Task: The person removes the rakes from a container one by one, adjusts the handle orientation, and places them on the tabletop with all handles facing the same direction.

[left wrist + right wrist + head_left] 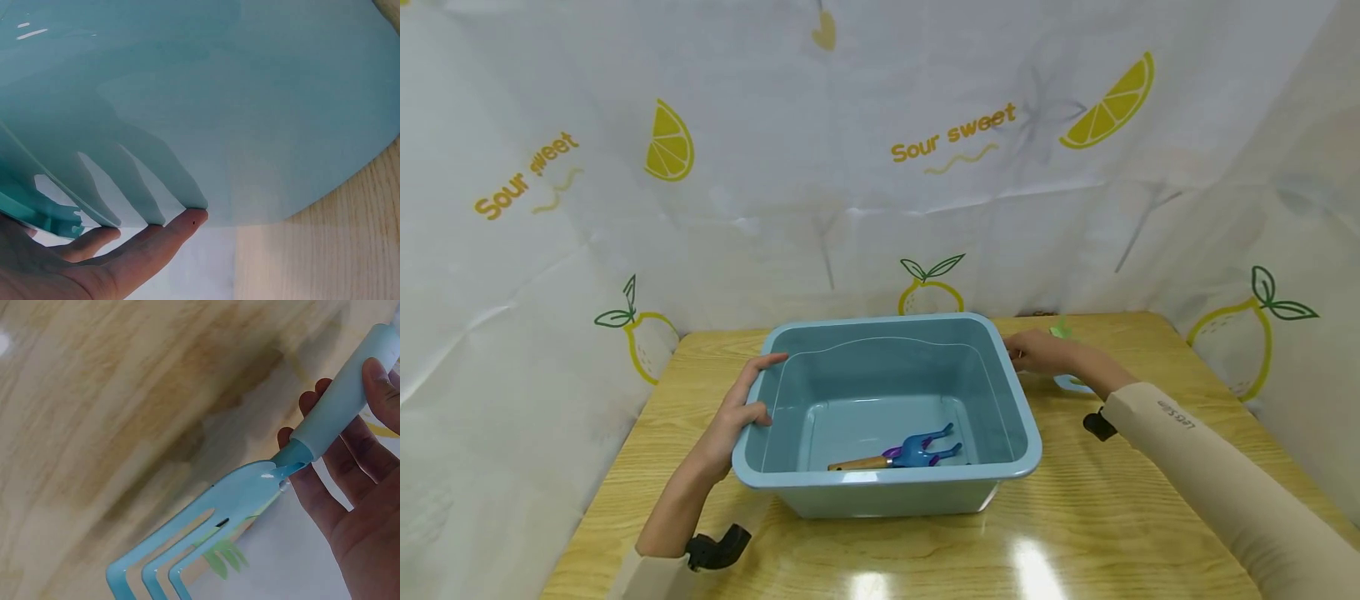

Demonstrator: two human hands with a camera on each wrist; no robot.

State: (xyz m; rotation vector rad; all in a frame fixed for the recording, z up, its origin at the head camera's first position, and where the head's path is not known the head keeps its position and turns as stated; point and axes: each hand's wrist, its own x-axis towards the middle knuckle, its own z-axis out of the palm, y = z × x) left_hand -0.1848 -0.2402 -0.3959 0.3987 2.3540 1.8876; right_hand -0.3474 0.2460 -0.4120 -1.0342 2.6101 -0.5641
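A blue plastic tub (880, 498) stands on the wooden table. My left hand (741, 417) holds its left side, with the thumb over the rim and fingertips against the outer wall (250, 125) in the left wrist view. Inside the tub lies a small blue garden rake (916, 450) with a wooden handle, and a purple piece shows beside it. Past the tub's right side is my right hand (1043, 352). In the right wrist view this hand (369, 512) grips the pale blue handle of a three-pronged hand rake (244, 481), prongs pointing away from the palm.
Something green (1062, 328) and a light blue piece (1072, 383) show near my right hand, partly hidden by it. Behind the wooden table (925, 558) hangs a white sheet (775, 250) printed with lemons, which also closes off both sides.
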